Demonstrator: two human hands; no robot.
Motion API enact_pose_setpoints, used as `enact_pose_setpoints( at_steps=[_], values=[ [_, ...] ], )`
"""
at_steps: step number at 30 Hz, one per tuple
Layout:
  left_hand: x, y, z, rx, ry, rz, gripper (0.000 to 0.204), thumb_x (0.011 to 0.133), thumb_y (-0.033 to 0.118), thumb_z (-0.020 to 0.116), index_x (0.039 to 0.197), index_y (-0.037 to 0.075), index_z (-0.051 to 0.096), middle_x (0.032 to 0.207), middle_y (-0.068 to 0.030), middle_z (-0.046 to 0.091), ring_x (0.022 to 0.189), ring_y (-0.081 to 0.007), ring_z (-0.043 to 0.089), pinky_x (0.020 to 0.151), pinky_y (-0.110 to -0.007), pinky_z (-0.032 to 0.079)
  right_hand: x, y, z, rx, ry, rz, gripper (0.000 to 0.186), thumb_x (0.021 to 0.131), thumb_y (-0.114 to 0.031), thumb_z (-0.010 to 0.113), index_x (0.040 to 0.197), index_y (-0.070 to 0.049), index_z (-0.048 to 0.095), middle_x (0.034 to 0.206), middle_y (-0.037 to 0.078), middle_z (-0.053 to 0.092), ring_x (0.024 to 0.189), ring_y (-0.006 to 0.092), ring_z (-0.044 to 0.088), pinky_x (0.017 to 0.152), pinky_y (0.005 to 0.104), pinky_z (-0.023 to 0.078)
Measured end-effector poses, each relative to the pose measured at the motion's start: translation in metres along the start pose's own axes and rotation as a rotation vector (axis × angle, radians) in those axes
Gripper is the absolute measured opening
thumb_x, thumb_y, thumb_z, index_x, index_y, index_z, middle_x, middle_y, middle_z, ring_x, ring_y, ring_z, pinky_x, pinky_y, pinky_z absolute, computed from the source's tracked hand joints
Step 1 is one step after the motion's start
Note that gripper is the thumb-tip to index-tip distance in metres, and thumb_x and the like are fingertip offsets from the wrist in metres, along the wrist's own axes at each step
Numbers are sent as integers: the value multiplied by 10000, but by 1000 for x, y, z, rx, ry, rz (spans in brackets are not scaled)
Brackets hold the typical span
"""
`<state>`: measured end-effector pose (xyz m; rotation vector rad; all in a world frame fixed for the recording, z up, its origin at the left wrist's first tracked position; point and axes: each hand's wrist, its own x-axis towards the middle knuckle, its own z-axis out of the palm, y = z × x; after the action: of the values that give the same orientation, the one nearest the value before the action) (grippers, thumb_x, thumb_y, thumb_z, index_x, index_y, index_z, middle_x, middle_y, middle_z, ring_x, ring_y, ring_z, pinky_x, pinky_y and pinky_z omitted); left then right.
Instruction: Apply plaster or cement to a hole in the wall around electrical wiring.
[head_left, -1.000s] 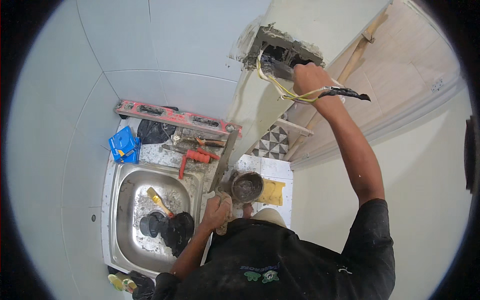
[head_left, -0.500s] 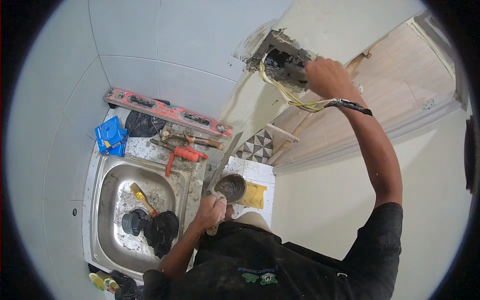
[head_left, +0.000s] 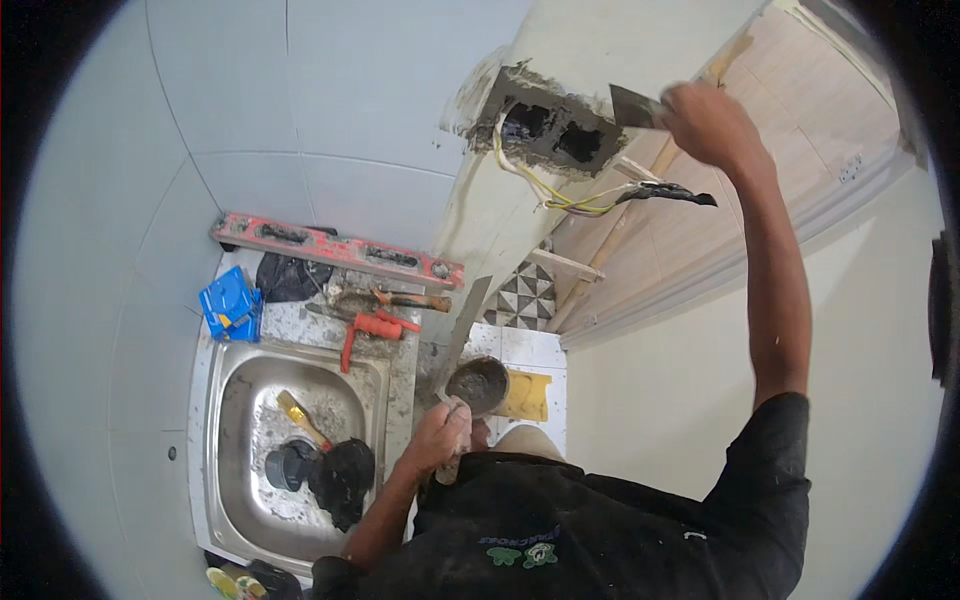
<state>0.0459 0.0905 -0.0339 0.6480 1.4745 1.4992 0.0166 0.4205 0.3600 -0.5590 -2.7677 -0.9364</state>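
Observation:
My right hand [head_left: 700,120] grips a scraper [head_left: 630,105] beside a rough cement-rimmed cutout [head_left: 555,155] in a cream wall. The cutout has two dark openings; yellow and white wires [head_left: 540,185] hang from it, their ends wrapped in black [head_left: 680,196]. Low down, my left hand [head_left: 437,435] is closed round the dirty handle of a long trowel [head_left: 462,320], its blade pointing up. Just right of that hand sits a round bucket [head_left: 478,385] of grey mortar.
A steel sink [head_left: 230,430] holds a brush [head_left: 305,418] and dark items. Behind it lie a red level [head_left: 340,247], blue boxes [head_left: 230,305], red-handled tools [head_left: 375,325] and black plastic [head_left: 290,278]. Poles [head_left: 580,292] stand beyond the cream wall; a yellow piece [head_left: 525,398] lies on the floor.
My right hand has pulled back from the cutout, up and to the right, showing the scraper blade and both openings. My left hand with the trowel shifts slightly in the picture along with the view.

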Motion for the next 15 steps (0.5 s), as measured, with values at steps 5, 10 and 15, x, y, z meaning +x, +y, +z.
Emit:
enact_pose_setpoints(
  at_steps=[5,10,15],
  values=[
    [7,-16,11,-84,22,-22,350,967,336,469,887,5,552,712,-47,558,598,-146,545,563,-323,450,-107,13,97,564,3,22,276,916,-281,547,823,-30,610,691,159,609,669,335,592,631,437,447],
    [19,2,50,497,232,-68,493,901,442,582,825,-44,589,756,-228,600,700,-392,595,657,-461,464,-212,-54,239,1045,-289,309,387,808,-232,702,1067,-1,530,937,263,631,824,443,616,726,477,487],
    [31,-22,99,743,456,-171,406,907,377,615,886,-24,554,618,-103,580,549,-176,585,541,-375,481,-285,-98,308,1372,-344,295,408,758,-209,738,1035,-4,519,825,164,639,695,252,648,642,358,502]
  ],
)
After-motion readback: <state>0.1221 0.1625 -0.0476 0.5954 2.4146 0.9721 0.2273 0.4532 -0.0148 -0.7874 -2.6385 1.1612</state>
